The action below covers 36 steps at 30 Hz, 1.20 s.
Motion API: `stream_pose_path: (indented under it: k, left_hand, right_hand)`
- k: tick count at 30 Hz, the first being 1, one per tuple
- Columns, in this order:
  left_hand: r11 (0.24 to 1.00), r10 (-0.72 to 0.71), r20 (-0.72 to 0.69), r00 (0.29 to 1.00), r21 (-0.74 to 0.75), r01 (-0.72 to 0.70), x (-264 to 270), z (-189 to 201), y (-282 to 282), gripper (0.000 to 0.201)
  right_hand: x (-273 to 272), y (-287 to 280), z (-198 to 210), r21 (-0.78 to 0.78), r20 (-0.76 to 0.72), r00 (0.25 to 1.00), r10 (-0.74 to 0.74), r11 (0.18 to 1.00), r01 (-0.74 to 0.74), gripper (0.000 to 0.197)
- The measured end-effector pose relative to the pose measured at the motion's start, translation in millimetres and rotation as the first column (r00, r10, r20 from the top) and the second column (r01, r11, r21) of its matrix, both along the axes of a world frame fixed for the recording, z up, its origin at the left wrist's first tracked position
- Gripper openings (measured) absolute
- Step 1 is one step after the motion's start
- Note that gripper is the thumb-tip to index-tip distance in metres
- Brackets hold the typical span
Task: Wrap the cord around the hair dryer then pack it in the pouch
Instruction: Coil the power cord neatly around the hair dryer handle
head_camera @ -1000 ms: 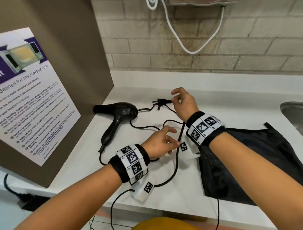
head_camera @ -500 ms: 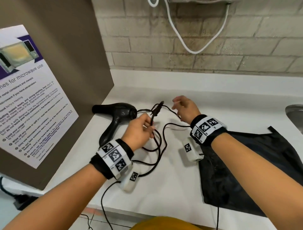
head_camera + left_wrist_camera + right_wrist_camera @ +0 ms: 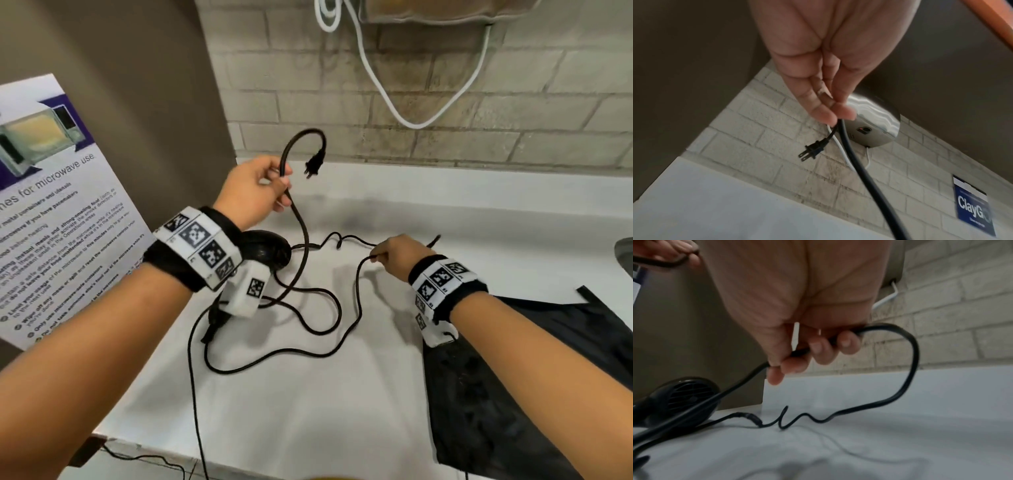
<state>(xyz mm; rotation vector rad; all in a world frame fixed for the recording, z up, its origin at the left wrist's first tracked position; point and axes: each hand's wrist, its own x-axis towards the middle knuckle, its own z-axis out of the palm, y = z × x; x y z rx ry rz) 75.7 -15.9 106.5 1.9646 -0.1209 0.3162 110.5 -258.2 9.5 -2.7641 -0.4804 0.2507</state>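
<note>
A black hair dryer [image 3: 270, 251] [image 3: 680, 397] lies on the white counter [image 3: 308, 394], partly hidden behind my left wrist. Its black cord [image 3: 322, 329] [image 3: 908, 369] sprawls in loose loops over the counter. My left hand [image 3: 260, 190] [image 3: 830, 112] is raised above the dryer and pinches the cord near its end, so the plug [image 3: 313, 168] [image 3: 813, 150] arcs over and dangles free. My right hand [image 3: 394, 255] [image 3: 803, 353], low over the counter, grips a middle stretch of the cord with curled fingers. The black pouch [image 3: 534, 383] lies flat at the right, under my right forearm.
A brown panel with a microwave-use poster [image 3: 58, 219] stands at the left. A brick wall [image 3: 445, 109] backs the counter, with a white cable [image 3: 411, 120] hanging from a wall device [image 3: 873, 126]. A sink edge [image 3: 625, 250] shows at far right. Thin sensor wires trail off the front edge.
My left hand rose from counter level with the plug end of the cord, which now dangles. My right hand moved slightly right and closed on a middle stretch of cord.
</note>
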Motion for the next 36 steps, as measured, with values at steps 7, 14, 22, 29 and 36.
stream_pose_path:
  k: [7,14,22,29,36]
  left_hand:
    - [1.0,0.012,-0.051,0.999,0.015,-0.012,30.4,0.3,-12.1,0.014]
    - [1.0,0.016,-0.127,0.992,0.016,-0.014,34.4,-20.3,-10.4,0.024]
    - [1.0,-0.031,-0.216,0.976,-0.009,0.03,29.6,-38.0,-3.9,0.024]
    - [0.998,-0.068,-0.252,0.965,0.002,0.071,32.6,-41.8,-9.2,0.024]
    - [0.996,-0.084,-0.116,0.99,-0.037,0.081,36.8,-17.1,-30.6,0.016]
  right_hand:
    - [-10.4,-10.4,3.7,-0.301,-0.205,0.975,-0.091,0.953,0.025,0.044]
    - [42.6,24.5,-9.5,-0.355,-0.233,0.972,-0.008,0.932,-0.078,0.03]
    - [72.9,63.3,-40.8,-0.431,-0.286,0.958,-0.034,0.897,-0.097,0.044]
    - [81.1,53.1,-38.6,-0.401,-0.274,0.96,-0.066,0.915,-0.052,0.034]
    - [91.2,-2.7,-9.3,-0.07,0.017,0.92,-0.392,0.917,0.392,0.045]
